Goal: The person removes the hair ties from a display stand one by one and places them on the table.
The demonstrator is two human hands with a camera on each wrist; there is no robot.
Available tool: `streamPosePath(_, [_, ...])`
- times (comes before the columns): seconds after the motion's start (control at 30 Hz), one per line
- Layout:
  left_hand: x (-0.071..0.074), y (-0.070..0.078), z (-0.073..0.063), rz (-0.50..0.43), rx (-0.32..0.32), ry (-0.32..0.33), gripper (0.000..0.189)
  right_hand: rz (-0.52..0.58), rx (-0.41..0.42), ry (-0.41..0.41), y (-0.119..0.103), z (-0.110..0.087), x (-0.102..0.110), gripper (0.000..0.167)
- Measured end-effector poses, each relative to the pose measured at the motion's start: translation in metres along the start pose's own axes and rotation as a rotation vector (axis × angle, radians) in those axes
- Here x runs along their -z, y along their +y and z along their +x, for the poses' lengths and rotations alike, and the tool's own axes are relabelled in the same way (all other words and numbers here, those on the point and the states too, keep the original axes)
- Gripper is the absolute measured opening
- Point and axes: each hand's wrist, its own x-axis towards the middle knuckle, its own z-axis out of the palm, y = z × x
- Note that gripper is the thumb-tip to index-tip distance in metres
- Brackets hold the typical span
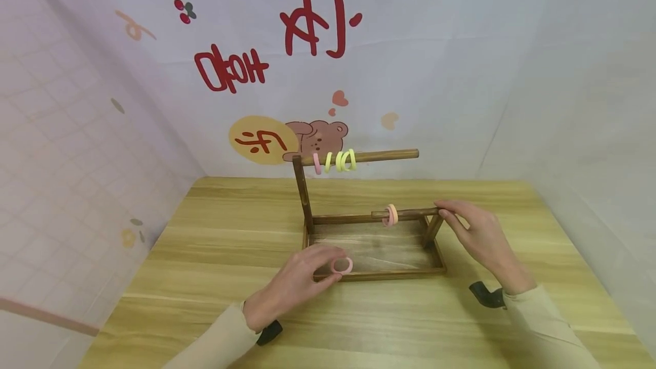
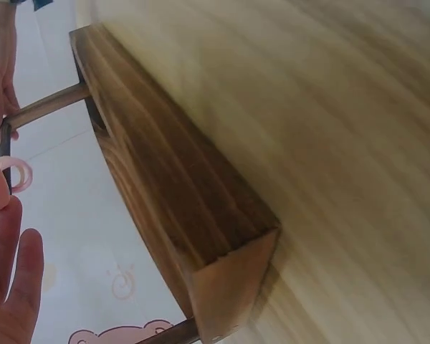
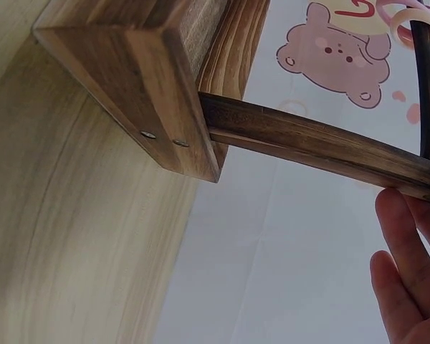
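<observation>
A brown wooden rack (image 1: pixel 379 275) stands on the table, with a shallow tray base and two horizontal rods on posts. My left hand (image 1: pixel 297 275) pinches a pink ring (image 1: pixel 351 267) between thumb and fingers, above the tray's front left edge. At the right post's top, where the lower rod (image 1: pixel 415 213) begins, my right hand (image 1: pixel 476 236) pinches the corner of the rack. A pink ring and a peach ring (image 1: pixel 393 214) hang together near that rod's free end. On the higher rod (image 1: pixel 389 156) hang a pink ring (image 1: pixel 317 164) and several yellow rings (image 1: pixel 339 162).
The wood-grain table (image 1: pixel 230 238) meets a white backdrop cloth (image 1: pixel 441 95) printed with red characters and a bear. The rack's left post (image 1: pixel 302 189) rises at the tray's back left corner. Both rods have one free end.
</observation>
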Motion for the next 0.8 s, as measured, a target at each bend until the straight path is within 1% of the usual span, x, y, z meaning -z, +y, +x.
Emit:
streamPosePath(0.27, [-0.002, -0.003, -0.012, 0.004, -0.030, -0.070, 0.039, 0.003, -0.006, -0.001, 0.001, -0.001, -0.001, 0.033])
streamPosePath(0.43, [-0.005, -0.006, -0.020, -0.025, -0.033, -0.101, 0.034, -0.002, -0.001, 0.000, 0.001, -0.002, -0.001, 0.033])
streamPosePath(0.53, [-0.007, -0.008, -0.024, -0.047, -0.026, -0.120, 0.030, -0.007, -0.015, -0.004, 0.001, -0.002, 0.000, 0.032])
streamPosePath(0.63, [-0.010, -0.009, -0.030, -0.033, -0.020, -0.140, 0.031, -0.006, -0.009, -0.002, 0.002, -0.002, 0.000, 0.033])
streamPosePath(0.73, [-0.012, -0.011, -0.037, 0.000, -0.032, -0.143, 0.034, -0.004, 0.006, 0.006, 0.002, -0.002, 0.000, 0.034])
streamPosePath(0.8, [-0.014, -0.012, -0.040, 0.004, -0.035, -0.147, 0.036, -0.003, 0.015, 0.008, 0.002, -0.002, 0.000, 0.034])
